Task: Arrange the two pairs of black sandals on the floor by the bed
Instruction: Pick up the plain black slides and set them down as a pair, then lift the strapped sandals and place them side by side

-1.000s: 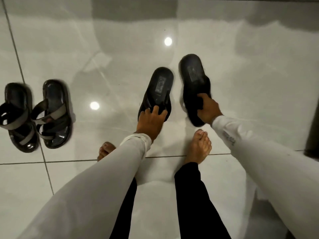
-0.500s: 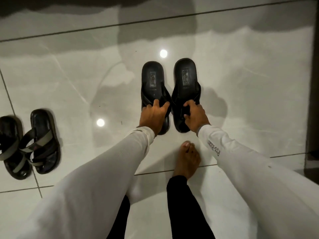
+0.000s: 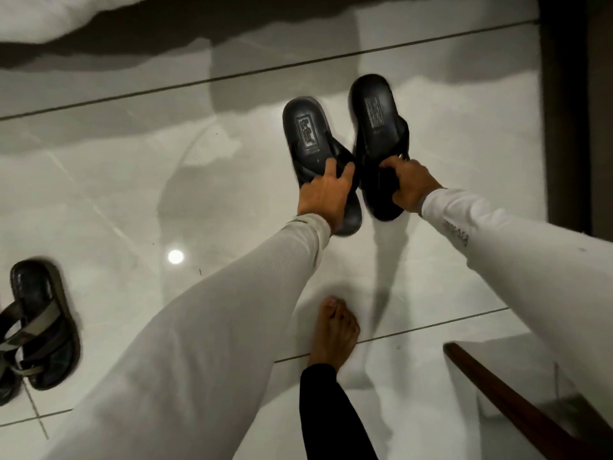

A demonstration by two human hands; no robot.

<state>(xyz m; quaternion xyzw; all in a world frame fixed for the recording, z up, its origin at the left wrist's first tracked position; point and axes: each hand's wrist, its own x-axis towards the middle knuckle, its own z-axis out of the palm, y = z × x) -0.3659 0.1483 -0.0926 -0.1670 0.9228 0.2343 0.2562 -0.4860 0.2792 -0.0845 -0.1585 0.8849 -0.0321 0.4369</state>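
Left hand (image 3: pixel 323 197): your grip is closed over the strap of the left black slide sandal (image 3: pixel 310 141).
Right hand (image 3: pixel 409 187): your grip pinches the strap of the right black slide sandal (image 3: pixel 376 117).
Slide pair: side by side, near the dark post (image 3: pixel 564 111); whether they touch the tiled floor (image 3: pixel 132 180) cannot be told.
Strapped sandals (image 3: pixel 39 327): flat on the floor, far left, well apart.
Your bare foot (image 3: pixel 335 330): on the floor.

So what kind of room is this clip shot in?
Probably a bedroom at home: glossy tiled floor, what looks like white bedding at the top edge, and sandals being handled by bare hands, a strapped sandal on the floor.
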